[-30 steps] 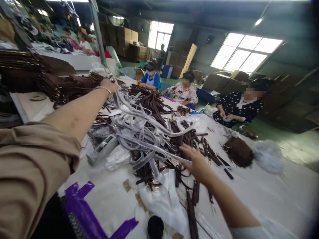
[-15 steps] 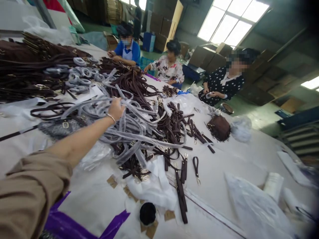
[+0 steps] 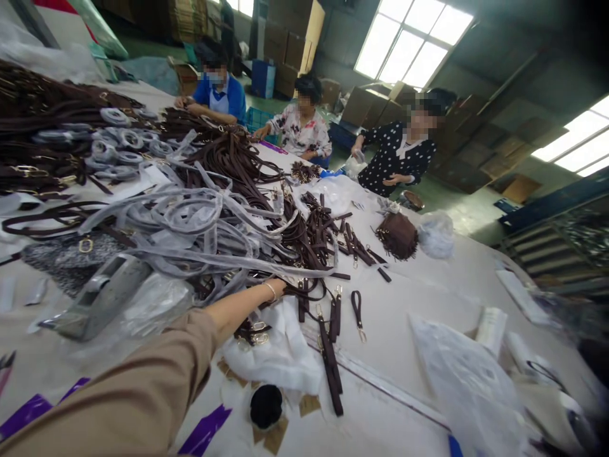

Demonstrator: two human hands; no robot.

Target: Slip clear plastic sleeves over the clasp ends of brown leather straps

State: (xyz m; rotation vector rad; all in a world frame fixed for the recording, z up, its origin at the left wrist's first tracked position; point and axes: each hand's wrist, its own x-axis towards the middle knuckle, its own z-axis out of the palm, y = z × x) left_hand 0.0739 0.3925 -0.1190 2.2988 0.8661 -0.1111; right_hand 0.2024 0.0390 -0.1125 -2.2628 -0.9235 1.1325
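Note:
My left hand (image 3: 276, 287) reaches over the table into the front edge of a heap of dark brown straps (image 3: 297, 238). Its fingers are turned away and blurred among the straps, so whether they grip anything is hidden. Just above the wrist lies a tangle of straps in clear plastic wrap (image 3: 209, 216). Below the hand are gold-coloured metal clasps (image 3: 259, 338) and a white sheet (image 3: 280, 362). A short brown loop strap with a clasp (image 3: 356, 311) rests apart to the right. My right hand is out of view.
A metal tape dispenser (image 3: 102, 295) stands at left beside a grey tweed piece (image 3: 66, 260). A round black object (image 3: 266, 406) sits near the front. Purple tape (image 3: 204, 431) and a large plastic bag (image 3: 466, 374) lie nearby. Several co-workers, one in polka dots (image 3: 399, 155), are across the table.
My left hand has moved right and nearer, from the plastic-wrapped straps to the brown straps. The view has shifted, showing the tape dispenser. The co-worker in polka dots has spread their hands apart.

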